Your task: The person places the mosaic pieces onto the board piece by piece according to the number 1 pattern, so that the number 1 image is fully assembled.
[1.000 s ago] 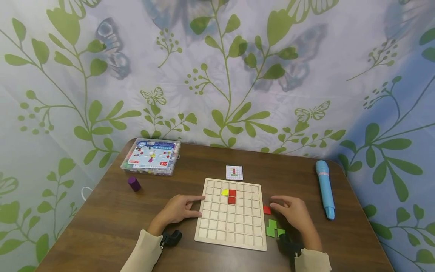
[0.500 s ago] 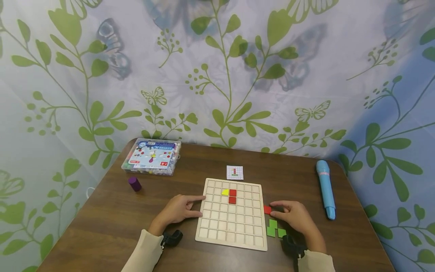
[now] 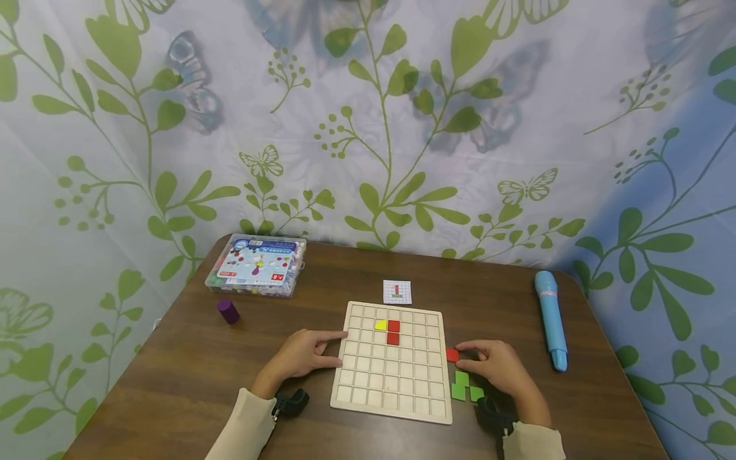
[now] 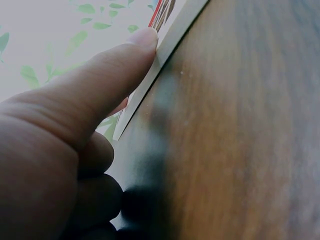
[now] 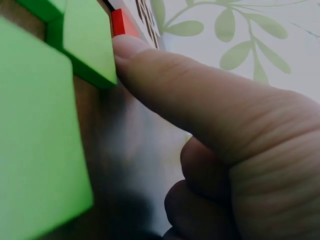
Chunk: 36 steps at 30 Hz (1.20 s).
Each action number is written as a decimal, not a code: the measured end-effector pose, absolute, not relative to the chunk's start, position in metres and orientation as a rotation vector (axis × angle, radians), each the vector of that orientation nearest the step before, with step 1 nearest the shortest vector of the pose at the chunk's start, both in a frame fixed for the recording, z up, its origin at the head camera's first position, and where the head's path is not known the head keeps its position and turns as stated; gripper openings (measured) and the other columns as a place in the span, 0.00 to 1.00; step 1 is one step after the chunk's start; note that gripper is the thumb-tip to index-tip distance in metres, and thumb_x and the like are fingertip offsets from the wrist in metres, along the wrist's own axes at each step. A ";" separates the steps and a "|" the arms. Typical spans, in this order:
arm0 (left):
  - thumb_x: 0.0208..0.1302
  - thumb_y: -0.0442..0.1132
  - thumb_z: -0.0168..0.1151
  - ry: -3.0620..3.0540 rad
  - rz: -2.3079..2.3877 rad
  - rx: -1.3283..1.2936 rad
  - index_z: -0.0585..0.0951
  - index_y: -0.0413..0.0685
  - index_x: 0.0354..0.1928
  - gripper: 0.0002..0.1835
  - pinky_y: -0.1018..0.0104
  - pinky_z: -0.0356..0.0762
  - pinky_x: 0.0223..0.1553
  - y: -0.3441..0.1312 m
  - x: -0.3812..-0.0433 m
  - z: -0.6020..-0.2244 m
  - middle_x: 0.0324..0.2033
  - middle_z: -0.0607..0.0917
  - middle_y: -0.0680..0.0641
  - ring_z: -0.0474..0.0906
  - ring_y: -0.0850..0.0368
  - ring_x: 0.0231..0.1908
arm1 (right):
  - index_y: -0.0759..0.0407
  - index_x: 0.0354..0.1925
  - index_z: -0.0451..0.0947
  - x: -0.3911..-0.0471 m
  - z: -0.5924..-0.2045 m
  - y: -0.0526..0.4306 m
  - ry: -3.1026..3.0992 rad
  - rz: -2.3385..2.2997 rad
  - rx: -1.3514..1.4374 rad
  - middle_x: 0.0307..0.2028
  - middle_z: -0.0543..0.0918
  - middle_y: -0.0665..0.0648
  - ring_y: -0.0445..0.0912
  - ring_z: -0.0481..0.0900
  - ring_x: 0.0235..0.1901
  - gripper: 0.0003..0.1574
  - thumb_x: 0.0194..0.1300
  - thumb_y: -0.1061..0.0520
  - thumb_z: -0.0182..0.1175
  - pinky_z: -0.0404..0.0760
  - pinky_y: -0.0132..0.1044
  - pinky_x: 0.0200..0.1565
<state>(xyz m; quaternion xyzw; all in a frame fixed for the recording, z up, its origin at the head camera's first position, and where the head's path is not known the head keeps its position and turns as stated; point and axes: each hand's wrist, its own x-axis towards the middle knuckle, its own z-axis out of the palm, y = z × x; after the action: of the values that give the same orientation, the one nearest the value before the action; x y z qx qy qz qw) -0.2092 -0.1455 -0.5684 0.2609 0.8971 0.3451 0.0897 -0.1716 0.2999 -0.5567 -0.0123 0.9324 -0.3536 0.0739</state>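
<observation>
A pale wooden grid board lies on the table; a yellow tile and two red tiles sit in its upper cells. At its left edge my left hand touches the rim with index finger and thumb spread apart; the left wrist view shows the thumb on the rim. My right hand pinches a loose red square tile beside the board's right edge, between thumb and index finger. The thumb partly covers this tile in the right wrist view. Several green tiles lie just below.
Behind the board lies a small pattern card. A clear plastic case and a purple cylinder stand at the left. Far right lies a blue microphone. A leaf-patterned curtain hangs behind the table.
My right hand has come down slightly to the loose red tile and now has thumb and index finger on it. The left hand stays at the board's edge.
</observation>
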 end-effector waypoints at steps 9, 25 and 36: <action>0.58 0.59 0.75 2.668 1.029 0.757 0.81 0.66 0.66 0.33 0.69 0.53 0.23 -0.145 -0.210 -0.569 0.14 0.61 0.62 0.52 0.68 0.17 | 0.50 0.47 0.90 -0.172 -0.557 0.297 2.818 -1.045 -0.009 0.16 0.65 0.48 0.42 0.62 0.18 0.22 0.55 0.45 0.78 0.59 0.35 0.22; 0.58 0.59 0.74 2.654 1.025 0.745 0.80 0.66 0.67 0.33 0.69 0.52 0.23 -0.145 -0.208 -0.564 0.13 0.60 0.62 0.51 0.68 0.17 | 0.55 0.48 0.89 -0.171 -0.553 0.294 2.801 -1.126 0.044 0.14 0.64 0.47 0.40 0.58 0.15 0.20 0.59 0.48 0.76 0.57 0.32 0.19; 0.58 0.59 0.74 2.644 1.030 0.751 0.80 0.65 0.67 0.34 0.70 0.52 0.23 -0.145 -0.208 -0.561 0.14 0.59 0.62 0.50 0.67 0.17 | 0.56 0.47 0.89 -0.171 -0.551 0.295 2.806 -1.156 0.077 0.14 0.64 0.48 0.41 0.60 0.15 0.21 0.59 0.47 0.75 0.58 0.33 0.19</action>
<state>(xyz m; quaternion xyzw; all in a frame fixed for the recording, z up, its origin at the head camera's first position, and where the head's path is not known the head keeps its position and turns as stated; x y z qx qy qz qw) -0.2079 -0.1448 -0.5607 0.2546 0.8960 0.3489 0.1031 -0.1708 0.2948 -0.5507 0.0253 0.9231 -0.3802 0.0527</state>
